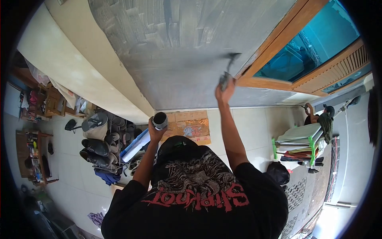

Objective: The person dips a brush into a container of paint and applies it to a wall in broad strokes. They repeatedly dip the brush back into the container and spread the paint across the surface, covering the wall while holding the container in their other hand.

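My left hand (156, 133) is closed around a small can (160, 120) with a dark inside, held low near the foot of the wall. My right hand (225, 92) grips the handle of what looks like a small paint roller (231, 63). Its thin neck leads to a dark head at the grey wall (187, 75), just left of a wooden window frame (278, 36). Motion blurs the head, so contact is hard to judge. Streaky, overlapping grey strokes cover the wall's upper part, while its lower part looks smoother.
Flattened cardboard (189, 126) lies on the tiles at the wall's foot. Left of me stands a rack with several shoes (95, 147); beside it leans a blue-and-white roll (135, 145). At right, another person (313, 115) is behind a rack of hung cloths (298, 135).
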Motion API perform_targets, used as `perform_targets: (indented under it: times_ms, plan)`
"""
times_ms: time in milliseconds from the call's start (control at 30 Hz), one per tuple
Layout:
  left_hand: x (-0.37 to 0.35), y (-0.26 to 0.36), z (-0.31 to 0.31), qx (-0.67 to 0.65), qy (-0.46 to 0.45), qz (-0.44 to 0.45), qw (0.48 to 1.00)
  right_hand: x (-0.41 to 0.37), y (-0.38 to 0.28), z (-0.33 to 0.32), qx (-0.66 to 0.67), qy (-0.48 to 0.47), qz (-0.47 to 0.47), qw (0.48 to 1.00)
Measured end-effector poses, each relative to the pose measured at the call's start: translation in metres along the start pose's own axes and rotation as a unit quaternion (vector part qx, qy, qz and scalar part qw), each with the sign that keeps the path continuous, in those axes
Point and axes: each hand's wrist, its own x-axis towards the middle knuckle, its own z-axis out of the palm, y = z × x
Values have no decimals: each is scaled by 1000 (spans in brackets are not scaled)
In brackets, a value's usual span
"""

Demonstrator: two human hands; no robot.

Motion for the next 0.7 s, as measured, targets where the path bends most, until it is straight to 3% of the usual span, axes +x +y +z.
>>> perform_targets:
  times_ms: [67,100,167,233,300,400,433,467,567,700]
  plan:
    - [0,9,-5,-7,6,-4,1000,-11,-38,45,29,-38,1,999]
    - [0,7,-7,12,14,1,1000,-21,-64,69,20,28,-32,999]
    - [1,15,-15,12,13,-1,1000,-26,-126,90,99,-2,-33,995]
    - [0,22,-22,0,22,0,1000,-46,-173,110,183,-89,2,979]
    - [-2,23,-28,-11,26,-4,1000,-60,-217,125,196,-96,-82,972]
    - [-1,25,-36,-13,33,-3,999,-58,-279,136,264,-114,-110,951]
    - [0,26,-38,-3,36,1,999,-54,-295,136,292,-159,-111,936]
    - [2,28,-39,-3,33,4,999,-49,-305,133,319,-202,-113,919]
    - [2,28,-40,-12,35,-6,999,-46,-309,128,334,-193,-150,910]
    - [-1,18,-32,-29,12,-6,999,-36,-254,123,339,-173,-209,901]
